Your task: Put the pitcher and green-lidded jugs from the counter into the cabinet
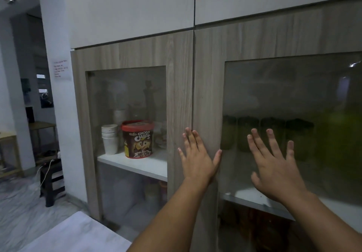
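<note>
A wood-grain cabinet (182, 79) with two glass-panelled doors fills the view, and both doors are closed. My left hand (197, 156) lies flat with spread fingers on the wooden frame where the two doors meet. My right hand (274, 165) is spread flat against the glass of the right door (293, 95). Behind that dark glass stand several jugs (248, 134) with dark green lids in a row on a white shelf. A larger yellow-green blur (340, 140) stands to their right, too dim to identify.
Behind the left door's glass sit a red-lidded Choco Chips tub (138, 139) and stacked paper cups (109, 138) on a white shelf. A white counter corner (78, 234) is at bottom left. A dark stool (52, 181) stands on the floor by the wall.
</note>
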